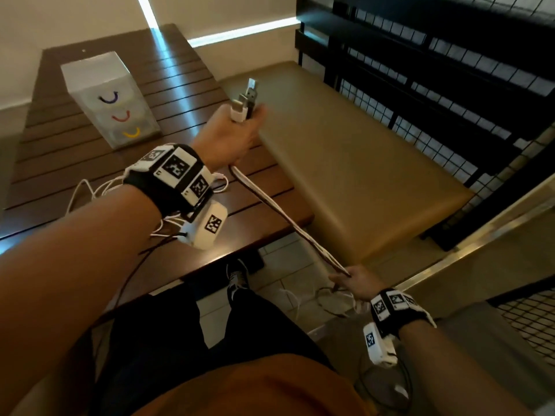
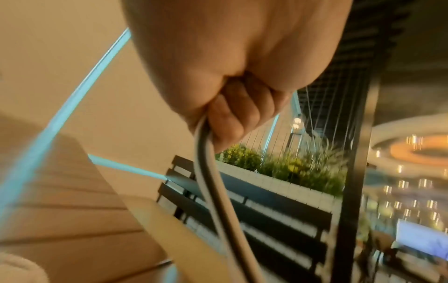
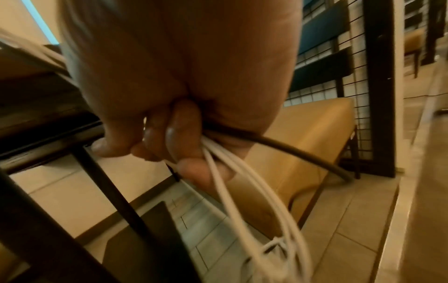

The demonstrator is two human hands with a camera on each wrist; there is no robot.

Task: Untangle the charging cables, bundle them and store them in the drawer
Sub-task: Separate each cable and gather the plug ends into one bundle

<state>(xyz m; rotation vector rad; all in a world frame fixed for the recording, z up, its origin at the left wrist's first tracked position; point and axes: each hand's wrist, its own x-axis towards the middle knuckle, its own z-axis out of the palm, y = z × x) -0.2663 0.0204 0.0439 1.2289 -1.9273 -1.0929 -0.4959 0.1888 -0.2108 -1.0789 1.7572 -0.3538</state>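
Cables (image 1: 288,220) stretched taut between gripping left hand (image 1: 231,136), twelve o'clock, and right hand (image 1: 356,282), five o'clock; coiling comes next.

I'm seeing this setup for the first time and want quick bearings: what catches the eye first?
The cables stand out, stretched in a straight line between both hands. The left hand grips them above the table, USB plugs sticking up from the fist; the right hand grips them low by the floor, loose ends dangling below. At the table's far left stands a white drawer box with purple, red and yellow handles.
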